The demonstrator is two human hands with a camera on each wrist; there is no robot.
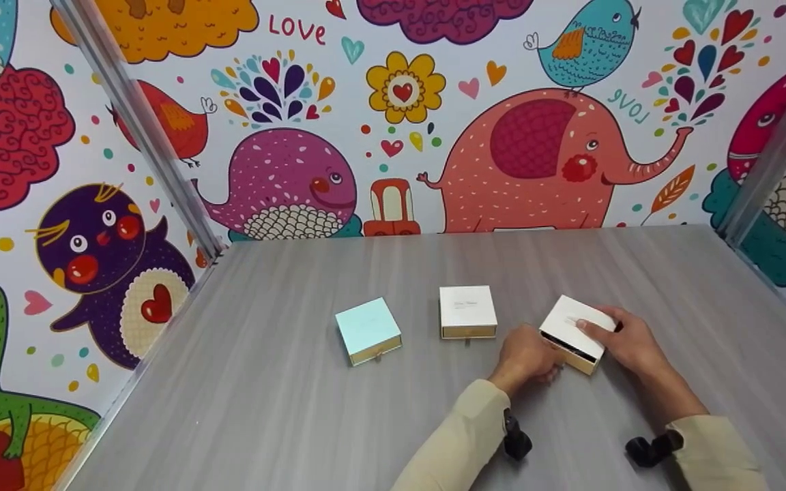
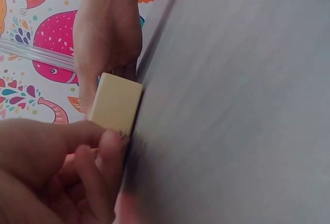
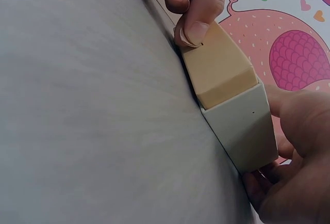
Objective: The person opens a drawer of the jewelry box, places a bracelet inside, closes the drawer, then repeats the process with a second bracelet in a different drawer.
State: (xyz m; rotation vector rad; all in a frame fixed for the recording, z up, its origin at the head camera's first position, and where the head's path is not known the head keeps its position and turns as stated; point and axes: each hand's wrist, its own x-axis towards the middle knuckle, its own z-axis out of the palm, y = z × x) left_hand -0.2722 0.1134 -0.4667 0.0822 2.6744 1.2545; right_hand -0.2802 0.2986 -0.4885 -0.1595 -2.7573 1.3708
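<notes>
At the right of the table in the head view, a white drawer box sits turned at an angle. Its tan drawer sticks partly out of the white outer sleeve, leaving a dark gap under the lid edge. My left hand pinches the small pull tab on the drawer's front between thumb and fingers. From the other side my right hand grips the sleeve, its thumb on top and fingers along the far side. The drawer's inside is mostly hidden.
Left of my hands stands another white drawer box, its tan front and small tab facing me. Farther left is a mint-coloured drawer box. Behind the grey table rises a wall with cartoon animals, with metal posts at the corners.
</notes>
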